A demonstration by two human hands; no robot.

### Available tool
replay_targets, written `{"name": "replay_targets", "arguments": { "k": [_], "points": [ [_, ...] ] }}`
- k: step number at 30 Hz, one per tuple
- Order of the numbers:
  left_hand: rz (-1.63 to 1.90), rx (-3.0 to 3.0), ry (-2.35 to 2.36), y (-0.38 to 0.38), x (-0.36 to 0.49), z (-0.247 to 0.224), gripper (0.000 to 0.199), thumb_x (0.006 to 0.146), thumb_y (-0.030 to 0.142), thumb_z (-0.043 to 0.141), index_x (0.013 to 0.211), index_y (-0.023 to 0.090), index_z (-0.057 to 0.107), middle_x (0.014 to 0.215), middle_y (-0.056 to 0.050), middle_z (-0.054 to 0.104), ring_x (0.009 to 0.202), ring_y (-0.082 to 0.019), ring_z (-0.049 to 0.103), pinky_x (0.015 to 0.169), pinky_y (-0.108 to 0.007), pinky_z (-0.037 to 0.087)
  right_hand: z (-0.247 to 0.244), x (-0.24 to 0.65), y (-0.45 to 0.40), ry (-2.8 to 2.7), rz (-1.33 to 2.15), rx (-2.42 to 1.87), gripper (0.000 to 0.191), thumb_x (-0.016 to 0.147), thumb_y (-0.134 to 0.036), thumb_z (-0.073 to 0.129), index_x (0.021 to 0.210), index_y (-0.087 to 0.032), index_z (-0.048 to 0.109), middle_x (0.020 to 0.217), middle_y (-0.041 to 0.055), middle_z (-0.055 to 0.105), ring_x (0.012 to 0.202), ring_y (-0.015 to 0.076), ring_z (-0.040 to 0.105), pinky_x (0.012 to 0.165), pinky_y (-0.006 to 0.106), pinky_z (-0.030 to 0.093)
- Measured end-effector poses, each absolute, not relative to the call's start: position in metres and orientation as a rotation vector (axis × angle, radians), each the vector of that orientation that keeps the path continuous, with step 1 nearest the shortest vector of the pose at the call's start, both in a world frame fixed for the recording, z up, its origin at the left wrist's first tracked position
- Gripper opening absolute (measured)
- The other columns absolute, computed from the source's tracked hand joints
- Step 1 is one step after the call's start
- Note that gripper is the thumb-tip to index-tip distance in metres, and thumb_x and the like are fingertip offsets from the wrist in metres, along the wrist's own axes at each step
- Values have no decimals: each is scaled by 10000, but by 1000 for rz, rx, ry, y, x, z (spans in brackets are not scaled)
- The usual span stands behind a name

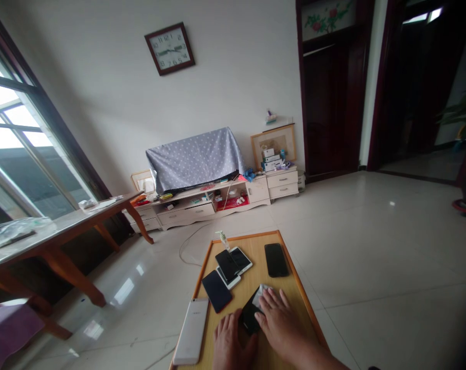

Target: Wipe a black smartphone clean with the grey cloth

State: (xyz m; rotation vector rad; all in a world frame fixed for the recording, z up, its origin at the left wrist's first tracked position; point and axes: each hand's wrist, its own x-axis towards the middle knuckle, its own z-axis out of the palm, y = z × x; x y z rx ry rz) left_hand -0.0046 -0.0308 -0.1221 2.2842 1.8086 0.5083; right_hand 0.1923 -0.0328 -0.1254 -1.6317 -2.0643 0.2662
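A black smartphone (250, 319) lies at a slant on the small wooden table. My left hand (233, 343) is curled at the phone's near-left edge and steadies it, with the thumb partly hidden. With fingers extended, my right hand (276, 319) presses a crumpled white tissue (261, 294) onto the phone's upper part. Left of my hands are a dark blue phone (216, 291) and a white phone (191, 331) lying face down. Behind them, a black phone (227, 264) rests across white phones (241, 260). Another black phone (276, 260) lies alone at the right.
A pump bottle (223, 240) stands at the wooden table's (256, 241) far end. Beyond is a white TV cabinet (190, 213) with a cloth-covered shape (196, 156). A longer table (69, 231) stands at the left by the window. A cable (182, 252) runs across the tiled floor.
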Motion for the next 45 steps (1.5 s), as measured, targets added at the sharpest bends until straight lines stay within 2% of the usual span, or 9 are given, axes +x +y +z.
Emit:
{"name": "replay_targets", "arguments": {
  "k": [4, 9, 12, 17, 20, 25, 32, 39, 45],
  "points": [
    [462, 2264, 1813, -28, -7, -122, 647, 773, 385, 553, 1393, 200, 542, 1367, -113, 625, 1283, -301, 534, 1110, -452, 375, -131, 177, -35, -2097, 304, -1566, 622, 1016, -550, 410, 1494, -157, 471, 1575, 142, 360, 1475, 338, 319, 1230, 538, 218],
    [396, 2224, 1786, -24, -11, -125, 662, 787, 327, 493, 1431, 180, 513, 1418, -114, 597, 1304, -283, 531, 1113, -431, 384, -126, 161, -47, -2283, 502, -1299, 569, 1032, -543, 377, 1486, -218, 487, 1534, 94, 444, 1456, 304, 363, 1230, 520, 236],
    [473, 2266, 1807, -24, -10, -129, 676, 786, 394, 536, 1427, 183, 514, 1406, -122, 606, 1297, -299, 538, 1114, -448, 386, -116, 176, -37, -2220, 456, -1386, 560, 1057, -535, 291, 1493, -236, 475, 1557, 81, 420, 1470, 285, 343, 1239, 544, 177],
    [536, 2287, 1853, -25, -7, -138, 773, 705, 415, 617, 1432, 179, 501, 1391, -127, 617, 1288, -316, 542, 1097, -464, 399, -118, 188, -17, -2040, 356, -1668, 601, 1050, -524, 303, 1466, -142, 509, 1559, 150, 401, 1480, 329, 312, 1230, 564, 190],
    [610, 2278, 1851, -21, -13, -149, 719, 742, 379, 574, 1430, 181, 506, 1404, -126, 609, 1266, -304, 565, 1083, -451, 413, -126, 171, -25, -2114, 406, -1547, 613, 1035, -519, 361, 1498, -128, 457, 1583, 148, 340, 1488, 337, 284, 1231, 531, 230],
    [662, 2246, 1784, -15, -21, -163, 728, 757, 334, 527, 1464, 171, 471, 1372, -138, 632, 1238, -296, 591, 1066, -432, 427, -123, 152, -38, -2265, 558, -1258, 551, 1043, -478, 365, 1510, -198, 450, 1539, 96, 440, 1456, 284, 368, 1234, 471, 263],
    [680, 2205, 1829, -19, -9, -149, 855, 705, 449, 611, 1476, 125, 434, 1301, -150, 671, 1255, -326, 577, 1088, -464, 406, -119, 170, -16, -2075, 390, -1568, 527, 1045, -425, 358, 1485, -165, 485, 1576, 120, 393, 1481, 294, 318, 1234, 500, 246],
    [569, 2133, 1787, -13, -21, -154, 777, 792, 316, 484, 1531, 122, 345, 1395, -145, 616, 1279, -282, 571, 1099, -415, 393, -122, 144, -29, -2178, 514, -1366, 506, 1035, -356, 376, 1500, -176, 466, 1567, 101, 414, 1476, 253, 333, 1250, 437, 219],
    [760, 2149, 1831, -20, -10, -152, 850, 733, 430, 591, 1508, 158, 373, 1285, -141, 677, 1219, -324, 604, 1086, -475, 401, -120, 155, -9, -2098, 443, -1472, 484, 1034, -332, 350, 1473, -201, 507, 1558, 89, 442, 1474, 236, 341, 1243, 437, 230]
  ]
}}
